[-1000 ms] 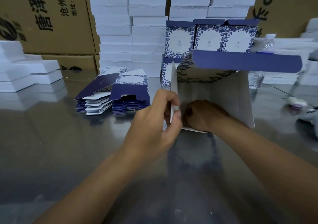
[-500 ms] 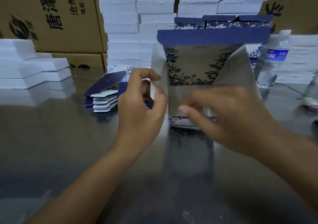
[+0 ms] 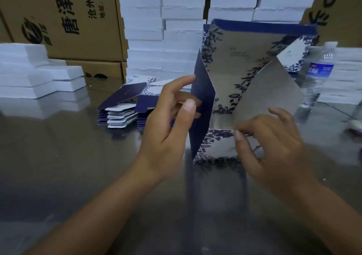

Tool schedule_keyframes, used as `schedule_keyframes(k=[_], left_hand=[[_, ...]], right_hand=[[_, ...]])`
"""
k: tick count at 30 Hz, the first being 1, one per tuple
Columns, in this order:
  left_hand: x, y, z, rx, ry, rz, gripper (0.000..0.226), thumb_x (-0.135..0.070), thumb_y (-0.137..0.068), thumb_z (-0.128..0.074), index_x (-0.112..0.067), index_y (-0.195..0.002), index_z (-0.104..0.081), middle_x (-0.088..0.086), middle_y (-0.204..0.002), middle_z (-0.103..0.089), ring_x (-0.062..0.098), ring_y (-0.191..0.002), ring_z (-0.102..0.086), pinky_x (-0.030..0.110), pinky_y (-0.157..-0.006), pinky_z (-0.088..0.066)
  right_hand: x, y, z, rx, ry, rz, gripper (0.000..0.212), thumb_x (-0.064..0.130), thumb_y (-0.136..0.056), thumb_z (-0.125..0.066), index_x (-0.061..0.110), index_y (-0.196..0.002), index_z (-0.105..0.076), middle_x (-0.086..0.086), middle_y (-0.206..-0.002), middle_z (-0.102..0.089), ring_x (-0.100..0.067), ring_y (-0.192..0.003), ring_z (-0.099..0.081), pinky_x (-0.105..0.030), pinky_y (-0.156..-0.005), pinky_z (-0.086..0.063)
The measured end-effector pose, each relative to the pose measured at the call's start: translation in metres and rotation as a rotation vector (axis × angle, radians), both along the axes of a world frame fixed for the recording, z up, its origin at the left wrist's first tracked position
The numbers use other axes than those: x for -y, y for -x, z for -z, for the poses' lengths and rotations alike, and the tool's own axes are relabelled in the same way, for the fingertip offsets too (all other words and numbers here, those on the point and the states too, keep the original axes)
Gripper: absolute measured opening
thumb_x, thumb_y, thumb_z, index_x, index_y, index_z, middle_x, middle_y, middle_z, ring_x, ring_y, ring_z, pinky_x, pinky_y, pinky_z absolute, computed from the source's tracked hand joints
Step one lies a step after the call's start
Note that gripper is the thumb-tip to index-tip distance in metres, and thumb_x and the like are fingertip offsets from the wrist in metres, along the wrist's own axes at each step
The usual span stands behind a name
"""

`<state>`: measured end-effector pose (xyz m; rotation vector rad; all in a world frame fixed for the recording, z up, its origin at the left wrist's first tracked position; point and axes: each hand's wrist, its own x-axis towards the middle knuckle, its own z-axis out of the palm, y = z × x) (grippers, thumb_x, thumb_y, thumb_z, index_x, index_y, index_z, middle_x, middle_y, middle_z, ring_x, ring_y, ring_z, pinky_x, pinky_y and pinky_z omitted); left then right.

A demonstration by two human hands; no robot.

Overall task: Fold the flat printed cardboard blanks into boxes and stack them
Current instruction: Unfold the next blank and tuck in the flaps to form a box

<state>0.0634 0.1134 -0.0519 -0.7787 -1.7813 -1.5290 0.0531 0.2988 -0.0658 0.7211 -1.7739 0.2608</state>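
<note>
filling the far side, brown cartons (image 3: 58,20) with black print stand at the left, and tall stacks of white blocks (image 3: 176,29) rise at the centre, with lower white stacks at the far left and far right. the steel table (image 3: 68,176) spreads from them to the near edge. on it, right of centre, the half-folded box (image 3: 239,59) stands upright. its blue floral panel faces near, a navy strip runs along its top, a navy side flap (image 3: 203,106) swings out at its left, and a plain pale flap (image 3: 270,92) angles across its right. what lies inside cannot be told. left of the box and a little farther, the flat blanks (image 3: 121,113) lie in two low piles that touch each other. the left hand (image 3: 172,121) pinches the navy side flap between thumb and curled fingers. the right hand (image 3: 274,143) grips the box's near right part, thumb on the lower printed panel and fingers curled. a clear water bottle (image 3: 319,72) with a blue label stands just right of the box.
</note>
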Motion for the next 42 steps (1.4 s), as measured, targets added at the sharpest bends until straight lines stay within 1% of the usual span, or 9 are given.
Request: schedule_keyframes(k=[9, 14, 19, 23, 26, 28, 33, 38, 42], left_hand=[[-0.002, -0.002, 0.005, 0.044, 0.235, -0.059, 0.036, -0.042, -0.094, -0.035, -0.053, -0.128, -0.036, -0.01, -0.149, -0.028, -0.009, -0.138, -0.018, 0.002, -0.104, -0.018], [-0.005, -0.003, 0.004, 0.095, 0.213, 0.052, 0.042, -0.047, -0.092, -0.035, -0.062, -0.132, -0.033, -0.012, -0.152, -0.029, 0.005, -0.143, -0.021, 0.04, -0.117, -0.024], [-0.008, -0.002, 0.006, 0.03, 0.255, 0.012, 0.042, -0.057, -0.093, -0.034, -0.052, -0.135, -0.036, -0.007, -0.146, -0.032, -0.003, -0.139, -0.022, 0.013, -0.11, -0.023], [-0.009, -0.001, 0.009, 0.045, 0.251, -0.011, 0.044, -0.049, -0.092, -0.035, -0.061, -0.134, -0.027, -0.01, -0.138, -0.032, 0.007, -0.133, -0.035, 0.029, -0.111, -0.032], [-0.006, -0.001, 0.009, -0.021, 0.253, -0.096, 0.042, -0.055, -0.095, -0.03, -0.053, -0.137, -0.026, -0.011, -0.12, -0.038, 0.001, -0.114, -0.043, 0.017, -0.102, -0.035], [-0.002, 0.001, 0.005, -0.08, 0.269, -0.154, 0.042, -0.055, -0.097, -0.024, -0.046, -0.138, -0.031, -0.005, -0.115, -0.044, 0.0, -0.108, -0.045, 0.013, -0.096, -0.034], [0.004, 0.001, -0.007, -0.03, 0.167, -0.125, 0.04, -0.052, -0.098, -0.026, -0.043, -0.134, -0.042, -0.006, -0.109, -0.057, 0.018, -0.108, -0.057, 0.045, -0.095, -0.046], [0.004, 0.002, -0.006, 0.052, 0.118, -0.07, 0.045, -0.05, -0.087, -0.046, -0.054, -0.131, -0.035, -0.017, -0.085, -0.058, 0.003, -0.079, -0.057, 0.018, -0.074, -0.047], [0.003, 0.004, -0.002, 0.11, 0.114, -0.086, 0.062, -0.054, -0.078, -0.056, -0.061, -0.133, -0.028, -0.016, -0.078, -0.045, 0.002, -0.072, -0.049, 0.012, -0.074, -0.042]], right_hand=[[0.005, -0.012, -0.009, -0.01, 0.209, -0.23, 0.043, 0.018, -0.099, -0.034, 0.005, -0.061, -0.051, 0.005, -0.064, -0.036, -0.008, -0.06, -0.029, -0.038, -0.077, -0.038], [0.006, -0.018, -0.01, 0.083, 0.226, -0.378, 0.047, 0.032, -0.099, -0.035, 0.009, -0.059, -0.047, 0.005, -0.06, -0.037, -0.012, -0.054, -0.033, -0.035, -0.07, -0.035], [0.004, -0.02, -0.013, 0.165, 0.249, -0.376, 0.043, 0.042, -0.097, -0.037, 0.009, -0.073, -0.049, 0.0, -0.064, -0.047, -0.011, -0.06, -0.042, -0.031, -0.069, -0.034], [0.013, -0.024, -0.015, 0.266, 0.34, -0.413, 0.044, 0.053, -0.094, -0.036, 0.018, -0.12, -0.038, 0.013, -0.1, -0.05, -0.016, -0.092, -0.057, -0.053, -0.084, -0.043], [0.016, -0.029, -0.014, 0.232, 0.197, -0.35, 0.047, 0.05, -0.096, -0.03, 0.024, -0.135, -0.03, 0.009, -0.124, -0.051, -0.008, -0.109, -0.056, -0.06, -0.102, -0.027], [0.015, -0.032, -0.015, 0.19, 0.121, -0.324, 0.038, 0.047, -0.097, -0.028, 0.032, -0.132, -0.033, 0.008, -0.127, -0.049, -0.007, -0.109, -0.055, -0.051, -0.109, -0.023], [0.015, -0.036, -0.019, 0.158, 0.073, -0.352, 0.04, 0.04, -0.1, -0.025, 0.018, -0.127, -0.044, -0.009, -0.112, -0.059, -0.013, -0.102, -0.054, -0.049, -0.094, -0.039], [0.015, -0.038, -0.025, 0.178, 0.175, -0.363, 0.045, 0.042, -0.097, -0.03, 0.009, -0.117, -0.055, -0.022, -0.136, -0.024, -0.034, -0.125, -0.04, -0.04, -0.106, -0.034], [0.02, -0.04, -0.022, 0.2, 0.166, -0.198, 0.048, 0.049, -0.092, -0.039, 0.008, -0.102, -0.063, -0.021, -0.148, -0.02, -0.024, -0.141, -0.022, -0.057, -0.107, -0.025]])
